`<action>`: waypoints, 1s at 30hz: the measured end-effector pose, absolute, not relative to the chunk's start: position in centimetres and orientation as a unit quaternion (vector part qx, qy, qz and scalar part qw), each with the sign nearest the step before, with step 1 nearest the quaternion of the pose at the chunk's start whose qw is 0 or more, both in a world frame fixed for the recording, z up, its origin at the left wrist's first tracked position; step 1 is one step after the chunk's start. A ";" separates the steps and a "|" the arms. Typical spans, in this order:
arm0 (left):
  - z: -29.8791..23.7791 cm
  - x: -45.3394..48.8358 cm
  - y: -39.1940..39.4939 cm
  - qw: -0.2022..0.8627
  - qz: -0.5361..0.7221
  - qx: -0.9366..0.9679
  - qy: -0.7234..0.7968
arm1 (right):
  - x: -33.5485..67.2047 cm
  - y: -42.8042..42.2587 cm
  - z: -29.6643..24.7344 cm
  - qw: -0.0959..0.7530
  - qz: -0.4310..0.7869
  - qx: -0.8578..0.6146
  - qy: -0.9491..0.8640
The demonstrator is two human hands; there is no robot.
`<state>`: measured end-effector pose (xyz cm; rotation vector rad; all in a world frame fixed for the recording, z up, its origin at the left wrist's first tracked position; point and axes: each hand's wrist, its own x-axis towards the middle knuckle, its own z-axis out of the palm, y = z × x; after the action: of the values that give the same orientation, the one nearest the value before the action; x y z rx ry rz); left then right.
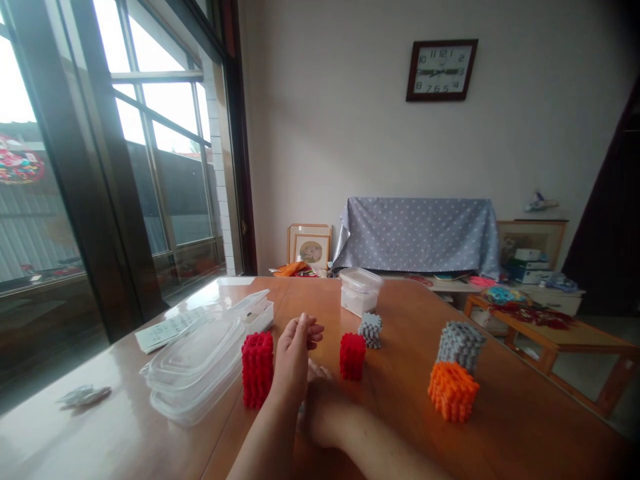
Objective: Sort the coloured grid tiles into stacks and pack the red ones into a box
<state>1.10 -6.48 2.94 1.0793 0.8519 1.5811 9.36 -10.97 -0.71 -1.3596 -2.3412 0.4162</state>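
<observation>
My left hand (297, 347) is raised over the middle of the table, thumb on top and fingers curled in; whatever it may hold is hidden. Low behind its wrist, my right hand (319, 400) is close to the tabletop, with its fingers mostly out of sight. To the left of my left hand stands a tall red stack of bumpy interlocking pieces (257, 370). A shorter red stack (353, 357) is to the right of my hands, with a small grey stack (371, 330) just behind it. Farther right, an orange stack (453, 392) stands in front of a larger grey stack (461, 345).
Lidded clear plastic containers (195, 370) lie on the left, beside a printed paper (167, 330) and a crumpled clear packet (84, 395). Another lidded tub (360, 291) stands at the back of the wooden table (400, 433). A low side table (575, 333) is beyond the right edge.
</observation>
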 end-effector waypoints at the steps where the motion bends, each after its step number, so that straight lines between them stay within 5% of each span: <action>1: 2.9 1.1 -6.5 0.501 0.651 0.445 0.355 | 9.6 -11.3 -0.5 0.193 0.145 -0.491 -0.837; 11: 2.9 1.8 -7.1 0.520 0.614 0.474 0.359 | 16.3 -15.6 0.4 0.184 0.107 -0.570 -0.794; 21: 3.1 2.9 -8.3 0.561 0.517 0.552 0.337 | 19.4 -16.9 -2.6 0.360 0.135 -0.582 -0.717; 30: 2.7 4.6 -10.3 0.682 0.391 0.567 0.246 | 19.7 -17.6 -1.3 0.505 -0.012 -0.588 -0.631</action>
<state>4.64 -10.30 2.75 1.2731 0.5513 0.8769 19.69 -17.59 -1.27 -1.4189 -1.5230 -0.0301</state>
